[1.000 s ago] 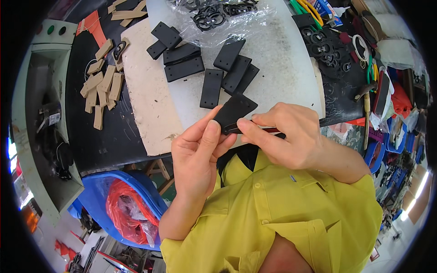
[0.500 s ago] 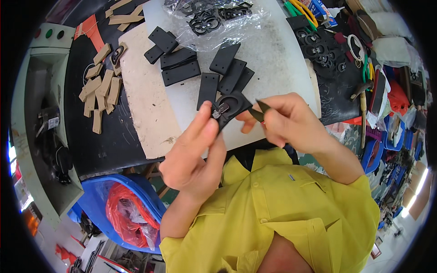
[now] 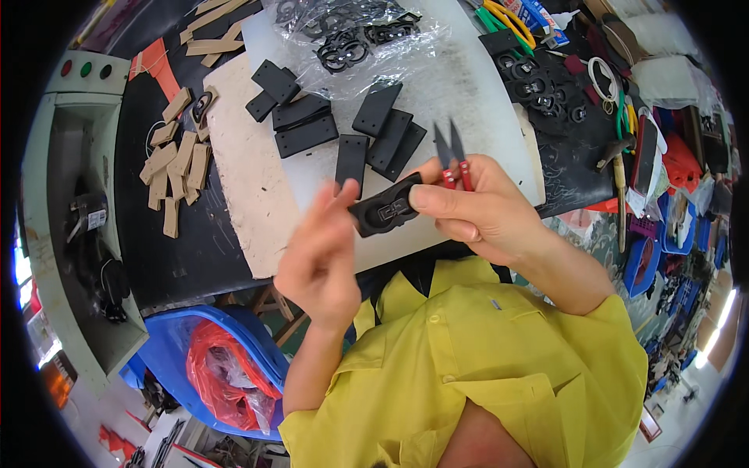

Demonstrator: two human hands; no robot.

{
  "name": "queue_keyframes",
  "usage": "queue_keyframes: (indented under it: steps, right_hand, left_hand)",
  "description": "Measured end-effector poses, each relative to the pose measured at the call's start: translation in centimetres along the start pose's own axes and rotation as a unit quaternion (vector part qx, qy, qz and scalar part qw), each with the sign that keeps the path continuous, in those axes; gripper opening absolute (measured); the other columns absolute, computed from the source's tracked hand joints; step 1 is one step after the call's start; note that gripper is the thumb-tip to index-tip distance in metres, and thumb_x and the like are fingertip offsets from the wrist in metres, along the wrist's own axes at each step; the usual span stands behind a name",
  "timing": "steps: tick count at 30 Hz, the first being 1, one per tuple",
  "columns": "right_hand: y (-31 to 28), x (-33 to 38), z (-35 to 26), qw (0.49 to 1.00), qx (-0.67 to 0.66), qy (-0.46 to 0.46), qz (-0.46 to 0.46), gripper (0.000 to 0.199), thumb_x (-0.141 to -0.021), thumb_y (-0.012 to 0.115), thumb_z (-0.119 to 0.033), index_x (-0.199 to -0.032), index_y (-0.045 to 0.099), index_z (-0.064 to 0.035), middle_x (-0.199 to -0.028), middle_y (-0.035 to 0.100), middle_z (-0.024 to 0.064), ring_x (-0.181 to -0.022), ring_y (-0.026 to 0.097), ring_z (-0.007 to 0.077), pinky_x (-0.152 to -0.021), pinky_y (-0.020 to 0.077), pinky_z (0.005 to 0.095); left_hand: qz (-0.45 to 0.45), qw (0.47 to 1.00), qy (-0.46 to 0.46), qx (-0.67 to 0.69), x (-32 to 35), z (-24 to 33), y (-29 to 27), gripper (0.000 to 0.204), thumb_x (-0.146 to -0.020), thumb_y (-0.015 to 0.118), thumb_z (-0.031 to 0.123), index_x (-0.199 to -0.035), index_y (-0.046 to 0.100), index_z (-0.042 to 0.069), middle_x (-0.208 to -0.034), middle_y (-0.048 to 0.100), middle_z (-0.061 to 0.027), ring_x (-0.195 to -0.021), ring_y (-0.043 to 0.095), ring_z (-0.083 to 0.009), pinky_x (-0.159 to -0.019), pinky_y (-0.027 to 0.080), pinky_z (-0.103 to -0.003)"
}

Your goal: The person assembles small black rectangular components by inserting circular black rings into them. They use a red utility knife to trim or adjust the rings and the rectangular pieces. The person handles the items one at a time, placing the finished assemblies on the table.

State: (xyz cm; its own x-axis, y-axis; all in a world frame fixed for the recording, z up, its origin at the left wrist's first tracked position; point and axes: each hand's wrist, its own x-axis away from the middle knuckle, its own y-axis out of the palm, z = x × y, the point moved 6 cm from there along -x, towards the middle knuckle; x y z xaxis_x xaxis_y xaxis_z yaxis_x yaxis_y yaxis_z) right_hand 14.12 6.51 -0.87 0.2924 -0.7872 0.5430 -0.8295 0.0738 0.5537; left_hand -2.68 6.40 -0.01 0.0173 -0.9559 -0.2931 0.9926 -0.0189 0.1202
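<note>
Between thumb and fingers of my right hand is a black strap piece with a dark metal buckle on its face. The same hand also keeps a pair of red-handled thread snips, blades apart and pointing away from me. My left hand hovers beside the strap piece's left end, its fingers apart and slightly blurred. Just beyond lie several flat black rectangular pieces with small holes, some overlapping, on the pale work board.
Tan strips lie heaped at the left. A clear plastic bag of black buckle parts rests at the far side. More black buckle pieces sit far right. A blue bin with a red bag stands below the table's left front.
My left hand has let go of the strap piece and drawn slightly left. My right hand now grips the piece, and the snips have turned from the piece's edge to point away.
</note>
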Motion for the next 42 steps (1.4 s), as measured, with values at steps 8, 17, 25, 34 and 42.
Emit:
queue_keyframes:
  steps: [8,17,25,34,42]
  right_hand:
    - [-0.3,0.2,0.3,0.998,-0.021,0.055,-0.028,0.019,-0.084,0.064,-0.019,-0.089,0.061,-0.0016,-0.059,0.05,-0.0042,-0.043,0.033,0.0007,-0.038,0.023,0.0182]
    - [-2.4,1.5,-4.8,0.927,0.293,-0.211,0.099,0.018,-0.087,0.059,-0.02,-0.092,0.064,-0.0037,-0.063,0.05,-0.0069,-0.053,0.04,-0.0023,-0.044,0.0273,0.0166]
    - [-12.5,1.7,-14.2,0.634,0.554,-0.388,0.375,0.017,-0.084,0.061,-0.016,-0.092,0.066,-0.0011,-0.067,0.057,0.0045,-0.056,0.051,0.0071,-0.05,0.0392,0.021]
    - [-2.9,-2.4,-10.1,0.855,0.369,-0.329,0.155,0.014,-0.081,0.066,-0.012,-0.089,0.065,-0.0003,-0.069,0.06,0.0049,-0.058,0.052,0.0058,-0.052,0.0431,0.0229]
    - [-0.2,-1.9,-5.7,0.945,0.265,-0.182,0.067,0.014,-0.078,0.068,-0.012,-0.086,0.067,-0.0015,-0.061,0.055,-0.0022,-0.051,0.046,0.0025,-0.046,0.0376,0.0204]
  left_hand:
    - [-0.009,0.906,-0.361,0.22,0.8,-1.9,1.1,0.022,-0.086,0.059,0.007,-0.102,0.056,-0.007,-0.089,0.063,-0.0145,-0.072,0.064,-0.018,-0.063,0.054,-0.027]
    - [-0.098,0.983,-0.133,-0.083,-3.5,0.0,4.1,0.011,-0.084,0.059,0.0,-0.094,0.059,-0.004,-0.08,0.062,-0.0097,-0.071,0.061,-0.0145,-0.064,0.049,-0.024]
    - [-0.105,0.791,0.141,-0.586,-13.5,-1.4,5.3,0.014,-0.074,0.068,0.013,-0.086,0.067,0.006,-0.086,0.061,-0.0075,-0.079,0.054,-0.0242,-0.071,0.04,-0.036]
    - [-0.069,0.728,0.395,-0.556,-10.0,1.9,5.8,0.024,-0.064,0.065,0.008,-0.087,0.069,0.008,-0.093,0.062,-0.0033,-0.075,0.053,-0.0189,-0.071,0.036,-0.031]
    - [-0.05,0.985,-0.165,0.016,-5.3,0.4,3.3,0.038,-0.073,0.071,-0.003,-0.109,0.059,-0.005,-0.102,0.061,-0.017,-0.09,0.061,-0.0148,-0.071,0.053,-0.024]
